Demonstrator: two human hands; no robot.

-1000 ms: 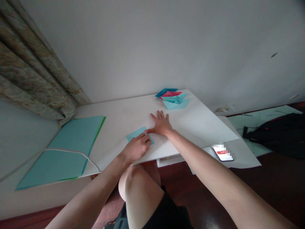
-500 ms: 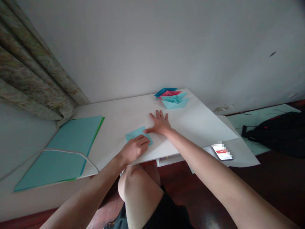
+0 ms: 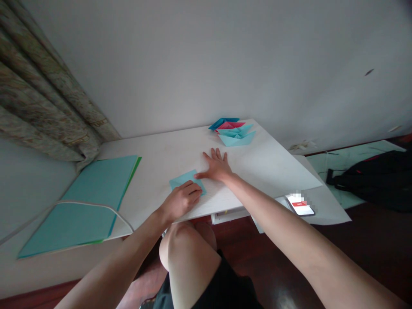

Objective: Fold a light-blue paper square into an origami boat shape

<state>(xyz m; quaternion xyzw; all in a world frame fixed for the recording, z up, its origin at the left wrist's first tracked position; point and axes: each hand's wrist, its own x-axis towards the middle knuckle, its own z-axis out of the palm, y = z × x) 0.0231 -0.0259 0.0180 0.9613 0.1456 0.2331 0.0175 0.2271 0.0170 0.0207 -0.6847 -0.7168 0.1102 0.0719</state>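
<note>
A small folded piece of light blue paper (image 3: 180, 180) lies flat on the white table, close to its front edge. My left hand (image 3: 184, 198) rests over the near side of it, fingers curled and closed at the paper, covering part of it. Beside it, my right hand (image 3: 217, 167) lies flat on the tabletop with fingers spread, and its thumb touches the paper's right edge. Beyond that hand stand several folded paper boats: a light blue one (image 3: 237, 138) in front, a pink one (image 3: 229, 125) behind it and a dark blue one (image 3: 222, 122) at the back.
Large teal paper sheets (image 3: 93, 184), with green ones beneath, lie at the left under a white cable (image 3: 93, 204). A lit phone (image 3: 301, 206) rests on the right. A patterned curtain (image 3: 48, 94) hangs at the left; a black bag (image 3: 376, 180) lies beyond the table (image 3: 151, 150).
</note>
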